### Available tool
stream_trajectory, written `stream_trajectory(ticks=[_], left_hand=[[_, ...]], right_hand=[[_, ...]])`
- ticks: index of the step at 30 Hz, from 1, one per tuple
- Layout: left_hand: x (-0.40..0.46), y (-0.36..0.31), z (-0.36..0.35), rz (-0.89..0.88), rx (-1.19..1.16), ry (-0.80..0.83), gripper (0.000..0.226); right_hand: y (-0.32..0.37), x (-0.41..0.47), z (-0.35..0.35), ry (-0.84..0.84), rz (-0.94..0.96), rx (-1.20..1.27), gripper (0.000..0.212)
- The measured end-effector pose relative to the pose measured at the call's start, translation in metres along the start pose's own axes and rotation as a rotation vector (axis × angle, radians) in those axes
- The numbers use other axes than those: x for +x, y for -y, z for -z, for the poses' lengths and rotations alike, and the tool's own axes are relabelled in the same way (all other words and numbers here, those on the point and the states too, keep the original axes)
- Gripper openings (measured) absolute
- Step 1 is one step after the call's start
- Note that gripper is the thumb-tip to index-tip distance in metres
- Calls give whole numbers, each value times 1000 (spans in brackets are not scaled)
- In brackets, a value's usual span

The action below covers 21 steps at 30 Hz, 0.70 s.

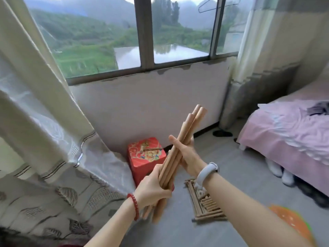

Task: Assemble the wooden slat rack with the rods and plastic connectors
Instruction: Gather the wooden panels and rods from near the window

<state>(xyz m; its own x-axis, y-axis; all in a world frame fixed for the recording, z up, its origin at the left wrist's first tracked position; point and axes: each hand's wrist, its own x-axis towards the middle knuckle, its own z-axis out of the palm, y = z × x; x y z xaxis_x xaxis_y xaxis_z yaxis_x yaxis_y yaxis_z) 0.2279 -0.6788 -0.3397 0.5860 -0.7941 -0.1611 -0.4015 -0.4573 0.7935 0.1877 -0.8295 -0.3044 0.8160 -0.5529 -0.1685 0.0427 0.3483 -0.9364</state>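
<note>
Now both hands grip rods (179, 148): left hand (153, 190) low, right hand (188, 157) mid-bundle, above floor (249, 166).

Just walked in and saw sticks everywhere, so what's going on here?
A person is putting together a wooden rack. Both hands hold a bundle of rods up in the air: the left hand grips its lower end, and the right hand wraps around the middle. The slat panel lies on the floor below the right arm, beside a red box. No rod is joined to it yet.
</note>
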Motion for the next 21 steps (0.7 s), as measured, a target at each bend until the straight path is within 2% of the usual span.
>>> stream_trajectory(ticks=[2,4,6,9,13,18,21], left_hand=[[16,-9,-20,-10,194,61,58],[38,-25,-49,-46,293,134,58],[59,-38,-76,-74,255,195,57],[93,-60,-122,-85,189,265,55],[142,-100,-210,-54,117,269,50],[183,-148,-314,-59,182,345,42],[201,-166,-353,-73,213,330,41]], right_hand=[[-3,0,32,-166,-40,97,66],[-5,1,73,-348,-69,164,31],[-4,1,111,-455,-68,231,17],[1,4,174,-546,-70,321,17],[6,8,285,-593,-96,421,14],[15,4,407,-679,-182,498,14],[18,12,455,-732,-221,488,16]])
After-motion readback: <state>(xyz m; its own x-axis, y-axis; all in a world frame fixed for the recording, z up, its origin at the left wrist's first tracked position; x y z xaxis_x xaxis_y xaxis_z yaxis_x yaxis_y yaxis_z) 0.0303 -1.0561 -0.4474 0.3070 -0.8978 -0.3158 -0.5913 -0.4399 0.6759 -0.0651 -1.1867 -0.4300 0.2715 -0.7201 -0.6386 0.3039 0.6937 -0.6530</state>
